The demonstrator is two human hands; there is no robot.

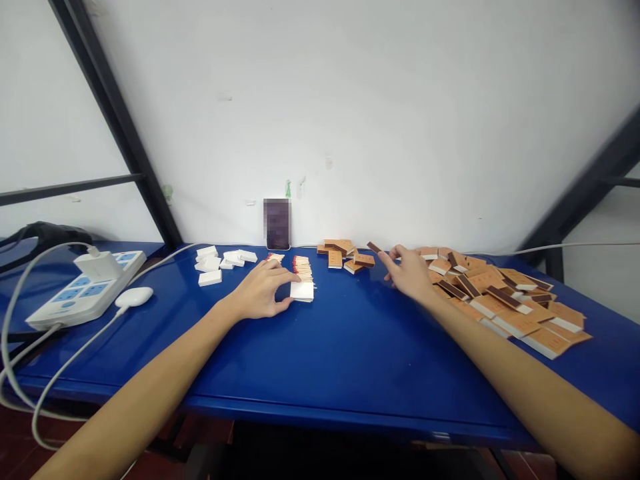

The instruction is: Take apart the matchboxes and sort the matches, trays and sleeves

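My left hand (263,288) rests on the blue table (340,347), its thumb and fingers pinched round a white inner tray (303,291) filled with red-tipped matchsticks (301,268). My right hand (409,272) reaches out toward a small group of orange matchbox sleeves (345,255) at the back middle, fingers spread and holding nothing. A large heap of orange matchboxes (505,300) lies right beside that hand and forearm.
Several loose white trays (220,261) lie at the back left. A white power strip with a charger (87,287), a white puck (134,297) and cables sit far left. A phone (277,223) leans on the white wall. Black metal frame bars stand at both sides.
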